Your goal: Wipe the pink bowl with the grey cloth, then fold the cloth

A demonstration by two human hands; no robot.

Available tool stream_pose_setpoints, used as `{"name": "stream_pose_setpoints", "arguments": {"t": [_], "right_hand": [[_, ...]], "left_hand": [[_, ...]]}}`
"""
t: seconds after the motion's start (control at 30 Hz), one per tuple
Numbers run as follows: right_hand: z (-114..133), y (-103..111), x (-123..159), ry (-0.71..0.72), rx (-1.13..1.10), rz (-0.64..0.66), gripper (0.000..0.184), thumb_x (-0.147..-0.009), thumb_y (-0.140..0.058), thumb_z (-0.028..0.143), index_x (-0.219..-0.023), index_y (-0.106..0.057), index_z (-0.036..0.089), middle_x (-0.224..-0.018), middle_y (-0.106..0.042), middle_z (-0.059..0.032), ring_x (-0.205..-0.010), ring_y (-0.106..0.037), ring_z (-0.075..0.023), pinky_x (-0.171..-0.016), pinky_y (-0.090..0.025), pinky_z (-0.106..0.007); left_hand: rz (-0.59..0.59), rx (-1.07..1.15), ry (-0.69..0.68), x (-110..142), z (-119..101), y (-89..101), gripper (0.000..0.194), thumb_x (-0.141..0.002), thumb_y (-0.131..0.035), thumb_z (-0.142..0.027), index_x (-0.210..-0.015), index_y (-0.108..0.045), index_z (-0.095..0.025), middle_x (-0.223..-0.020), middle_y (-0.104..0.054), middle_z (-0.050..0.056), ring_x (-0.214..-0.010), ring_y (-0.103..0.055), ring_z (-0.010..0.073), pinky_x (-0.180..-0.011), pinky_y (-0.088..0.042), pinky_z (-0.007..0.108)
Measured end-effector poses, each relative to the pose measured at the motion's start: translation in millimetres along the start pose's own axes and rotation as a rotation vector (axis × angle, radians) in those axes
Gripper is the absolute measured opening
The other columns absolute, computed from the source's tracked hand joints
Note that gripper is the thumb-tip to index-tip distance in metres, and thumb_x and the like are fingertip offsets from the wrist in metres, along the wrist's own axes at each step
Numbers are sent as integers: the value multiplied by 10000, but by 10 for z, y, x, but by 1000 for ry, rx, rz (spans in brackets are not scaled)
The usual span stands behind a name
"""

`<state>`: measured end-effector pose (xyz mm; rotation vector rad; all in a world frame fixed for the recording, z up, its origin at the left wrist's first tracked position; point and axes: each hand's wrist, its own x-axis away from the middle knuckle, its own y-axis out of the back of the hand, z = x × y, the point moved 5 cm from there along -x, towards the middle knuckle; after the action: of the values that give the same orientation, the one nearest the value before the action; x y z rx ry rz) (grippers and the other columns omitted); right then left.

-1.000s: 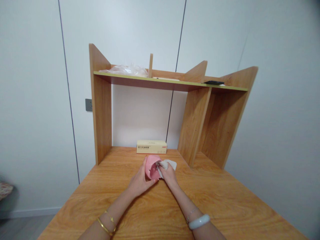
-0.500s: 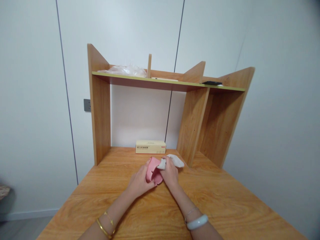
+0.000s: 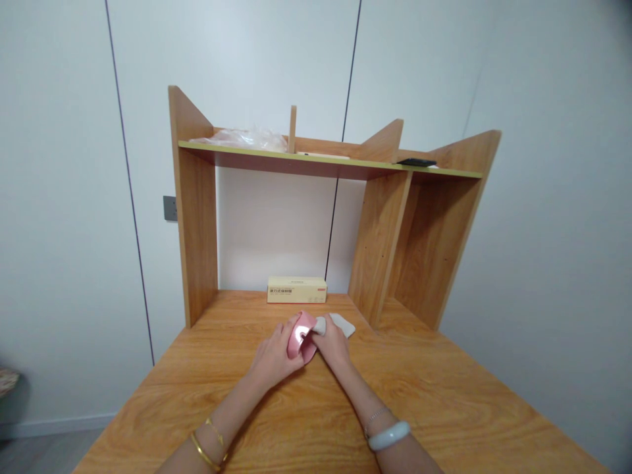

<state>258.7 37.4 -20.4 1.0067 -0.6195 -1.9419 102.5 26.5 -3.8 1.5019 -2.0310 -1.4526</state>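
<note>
My left hand [image 3: 277, 350] is wrapped around the side of a glossy pink hollow container [image 3: 307, 321], tilted with its notched opening toward the right. Its exact kind I cannot make out. In my right hand [image 3: 332, 342] is a bunched white cloth [image 3: 344, 324]; one part is pressed at the container's rim and the loose end sticks out to the right. My fingers hide part of the cloth and the inside of the container. Both hands are above the wooden desk [image 3: 306, 408].
A cream box [image 3: 297, 290] with printed lettering stands at the back of the desk. Behind rises a wooden shelf unit [image 3: 200, 230], with a clear plastic bag [image 3: 247, 138] and a flat black item [image 3: 417, 162] on its upper board. A wall socket [image 3: 170, 208] is at left.
My right hand has drawn the cloth from inside the pink container to its rim. The container has turned in my left hand, and the cloth's loose end has shifted. The view has moved slightly.
</note>
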Motion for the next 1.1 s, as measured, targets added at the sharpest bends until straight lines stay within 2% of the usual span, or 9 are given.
{"name": "stream_pose_setpoints", "arguments": {"t": [0.1,0.17,0.33,0.53,0.67,0.8,0.93,1.0,1.1], "right_hand": [[174,151,58,167,35,-153,174,-773,-499,306,-911,-535,205,-873,-634,-53,-845,-561,-197,-657,-342,-249],[201,167,66,200,16,-166,175,-777,-500,308,-914,-535,205,-889,-634,-54,-858,-559,-195,-667,-341,-246],[4,22,-23,77,-102,-45,120,-735,-520,269,-837,-547,211,-771,-642,-27,-728,-575,-178,-589,-339,-230],[-194,-88,-103,20,-313,-60,117,-727,-502,291,-772,-552,195,-702,-632,-29,-675,-575,-181,-583,-384,-240],[-192,-181,-105,34,-347,-41,132,-752,-456,277,-788,-555,197,-713,-633,-22,-681,-583,-171,-587,-408,-236],[-156,-205,-78,39,-332,-44,141,-712,-504,253,-838,-537,197,-743,-620,-23,-710,-578,-182,-614,-411,-250],[-42,-26,-37,128,-186,-180,216,-697,-506,197,-913,-503,181,-850,-598,-65,-809,-552,-204,-688,-398,-278],[48,74,-11,218,-87,-239,198,-717,-482,183,-914,-507,181,-877,-593,-77,-847,-539,-206,-715,-385,-280],[91,112,-3,243,-40,-200,150,-735,-489,207,-883,-513,192,-862,-604,-66,-840,-542,-199,-695,-372,-262]], "left_hand": [[-22,-56,-27,21,-33,15,689,-725,-533,-488,-1335,-281,-289,-1155,-537,68,-951,-571,264,-774,-436,335],[-29,-67,-50,26,-62,15,682,-731,-520,-505,-1333,-287,-285,-1148,-543,69,-957,-569,267,-778,-435,339],[-13,-39,-21,1,-40,-23,742,-732,-530,-492,-1365,-218,-262,-1161,-536,90,-951,-573,279,-766,-441,351],[-92,193,-16,-34,167,-101,854,-733,-568,-419,-1390,-73,-190,-1356,-357,134,-1163,-435,275,-889,-396,368],[-74,311,-48,-34,235,-183,848,-733,-579,-388,-1381,-84,-153,-1342,-376,158,-1166,-437,262,-921,-377,367],[-112,269,-39,-30,195,-123,751,-743,-550,-333,-1365,-163,-165,-1294,-439,136,-1128,-473,249,-905,-389,354],[-80,114,-17,-6,60,-20,747,-710,-565,-464,-1346,-257,-221,-1222,-506,108,-1040,-532,278,-827,-426,370],[-64,73,-9,11,3,14,783,-688,-568,-519,-1348,-260,-231,-1205,-518,104,-1017,-543,281,-802,-435,360],[-57,36,-18,18,-37,28,821,-693,-558,-525,-1373,-201,-235,-1212,-512,99,-1016,-543,270,-799,-433,339]]}}
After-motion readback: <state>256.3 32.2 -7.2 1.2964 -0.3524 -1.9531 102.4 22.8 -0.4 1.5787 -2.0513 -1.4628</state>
